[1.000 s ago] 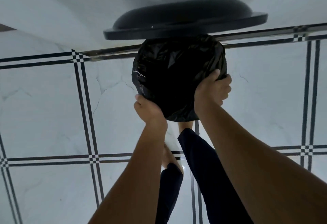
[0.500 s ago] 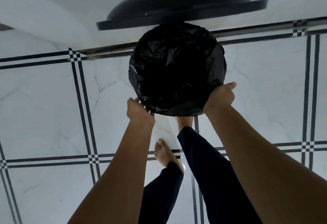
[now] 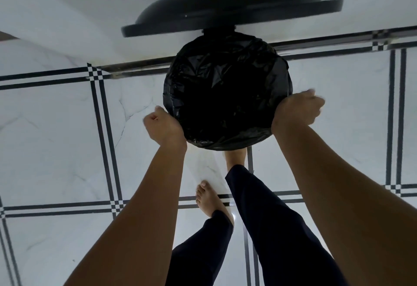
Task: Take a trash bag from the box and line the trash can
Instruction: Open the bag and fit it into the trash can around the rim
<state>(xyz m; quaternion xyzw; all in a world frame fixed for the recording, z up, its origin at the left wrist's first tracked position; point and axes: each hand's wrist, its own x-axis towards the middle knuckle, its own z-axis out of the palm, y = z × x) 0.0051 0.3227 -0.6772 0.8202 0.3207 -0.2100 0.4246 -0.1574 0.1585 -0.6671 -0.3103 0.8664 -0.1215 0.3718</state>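
Note:
A round trash can stands on the floor against the wall, seen from above. A crinkled black trash bag (image 3: 228, 96) fills its mouth and is folded over the rim all around. The can's black lid (image 3: 232, 8) stands raised behind it. My left hand (image 3: 163, 127) is curled at the rim's near left side, gripping the bag's folded edge. At the rim's right side, my right hand (image 3: 297, 109) is closed over the bag's edge, slightly blurred. The can's body is hidden under the bag.
White marble-look floor tiles (image 3: 56, 139) with black double lines spread all around. A white wall (image 3: 67, 10) rises behind the can. My bare feet (image 3: 209, 197) and dark trouser legs stand just in front of the can.
My hands moved apart along the rim, left hand to the left side and right hand to the right side. The bag's mouth went from bunched at the near edge to spread over the rim.

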